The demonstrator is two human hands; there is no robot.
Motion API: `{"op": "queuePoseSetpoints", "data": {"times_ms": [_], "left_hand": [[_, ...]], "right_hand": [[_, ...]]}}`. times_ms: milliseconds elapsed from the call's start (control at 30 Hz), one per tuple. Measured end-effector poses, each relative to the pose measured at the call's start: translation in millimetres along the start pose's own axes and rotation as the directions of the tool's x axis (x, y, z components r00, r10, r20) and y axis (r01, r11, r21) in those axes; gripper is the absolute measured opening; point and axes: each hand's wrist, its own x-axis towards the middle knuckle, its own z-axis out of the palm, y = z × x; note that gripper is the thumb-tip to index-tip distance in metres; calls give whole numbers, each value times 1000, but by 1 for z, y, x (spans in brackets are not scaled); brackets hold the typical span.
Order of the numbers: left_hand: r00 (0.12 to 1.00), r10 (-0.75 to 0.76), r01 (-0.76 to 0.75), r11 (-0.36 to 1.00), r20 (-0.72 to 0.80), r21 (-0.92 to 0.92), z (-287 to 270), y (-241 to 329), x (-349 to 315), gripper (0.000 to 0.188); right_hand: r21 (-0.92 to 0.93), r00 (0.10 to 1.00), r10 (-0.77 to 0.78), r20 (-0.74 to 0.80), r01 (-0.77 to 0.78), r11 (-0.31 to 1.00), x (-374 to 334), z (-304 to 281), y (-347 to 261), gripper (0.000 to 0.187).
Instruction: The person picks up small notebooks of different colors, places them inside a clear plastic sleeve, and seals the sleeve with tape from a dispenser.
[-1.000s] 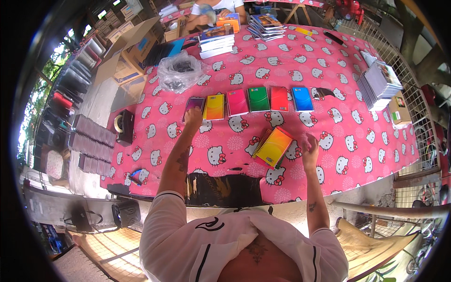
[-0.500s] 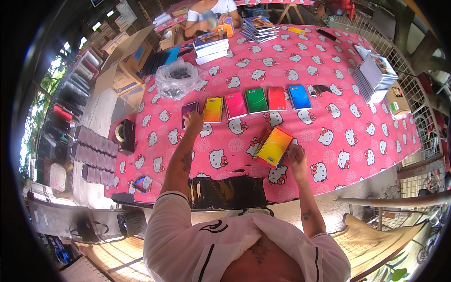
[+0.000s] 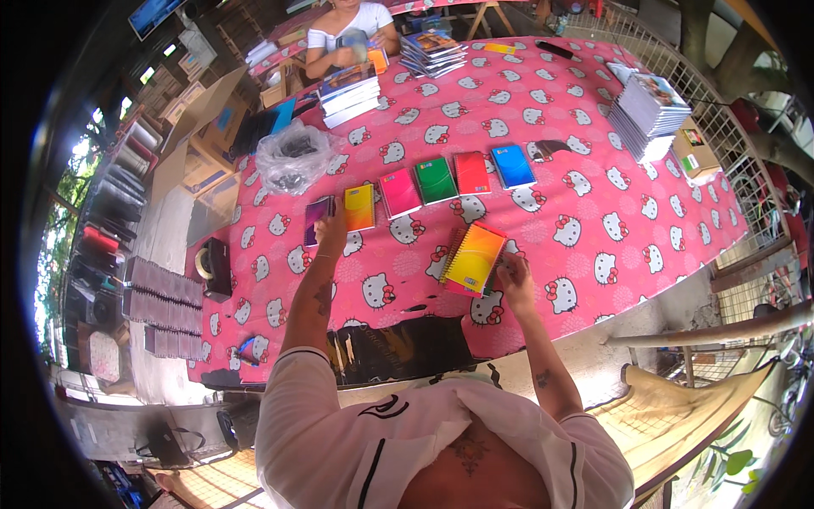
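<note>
A row of small notebooks crosses the table, with the purple notebook (image 3: 315,212) at its left end. My left hand (image 3: 331,229) is on that notebook, its fingers closed at the right side and partly covering it. Rightward follow a yellow notebook (image 3: 359,209), a pink one (image 3: 400,192), a green one (image 3: 436,180), a red one (image 3: 471,173) and a blue one (image 3: 513,167). Nearer me is a slightly fanned stack of spiral notebooks (image 3: 476,261), yellow on top. My right hand (image 3: 517,282) is at its right edge with curled fingers; the grip is partly hidden.
A crumpled clear plastic bag (image 3: 292,157) lies behind the row's left end. Book stacks (image 3: 349,95) stand at the back, near a seated person (image 3: 354,34), and another book pile (image 3: 649,119) at the right. A black tape dispenser (image 3: 215,267) sits at the left edge, beside bundled notebooks (image 3: 163,297).
The whole view has shifted and turned slightly. My left hand has slid a little toward the purple notebook's right side. My right hand stays beside the stack.
</note>
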Motion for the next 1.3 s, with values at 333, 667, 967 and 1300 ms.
{"op": "queuePoseSetpoints", "data": {"times_ms": [333, 667, 967, 1300], "left_hand": [[916, -7, -21, 998, -402, -66, -95, 6, -35, 38], [559, 479, -767, 610, -677, -201, -183, 204, -203, 69], [952, 216, -289, 402, -217, -869, -54, 210, -157, 60], [797, 494, 532, -299, 348, -792, -43, 211, -168, 44]], "right_hand": [[65, 1000, 14, -22, -13, 998, 1, -2, -12, 52], [725, 946, 261, 194, -317, 611, -4, 7, -109, 46], [-513, 977, 51, -205, -151, 845, 10, 32, 4, 70], [385, 851, 509, 127, -515, 766, 39, 49, -2, 62]]}}
